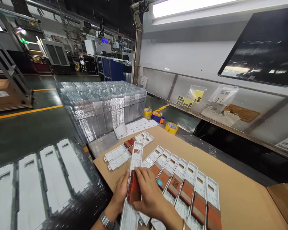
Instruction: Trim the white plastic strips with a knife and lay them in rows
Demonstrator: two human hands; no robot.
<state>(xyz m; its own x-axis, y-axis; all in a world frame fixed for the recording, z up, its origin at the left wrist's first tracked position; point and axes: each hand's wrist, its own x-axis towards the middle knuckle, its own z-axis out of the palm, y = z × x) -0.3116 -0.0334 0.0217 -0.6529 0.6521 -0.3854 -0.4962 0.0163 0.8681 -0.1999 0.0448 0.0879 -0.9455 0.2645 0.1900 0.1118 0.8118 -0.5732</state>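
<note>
A long white plastic panel (pixel 136 158) with a small rectangular window near its far end is tilted up between my hands. My left hand (pixel 120 191) is closed around its left edge. My right hand (pixel 150 191) grips a red-brown block (pixel 133 188) with a tan band, which sits in the panel; some fingertips are hidden. To the right, several similar white panels (pixel 190 172) lie side by side, each with a red-brown block (pixel 186 192) across it. Behind the held panel, two more white panels (pixel 117 156) lie under another block (pixel 129 143).
Brown cardboard (pixel 240 191) covers the table. Stacked clear plastic trays (pixel 105 108) stand behind left, near a label sheet (pixel 136 127) and tape rolls (pixel 171 127). More white panels (pixel 54 175) rest in a black tray (pixel 86 204) at left. A cardboard box (pixel 283 201) sits at right.
</note>
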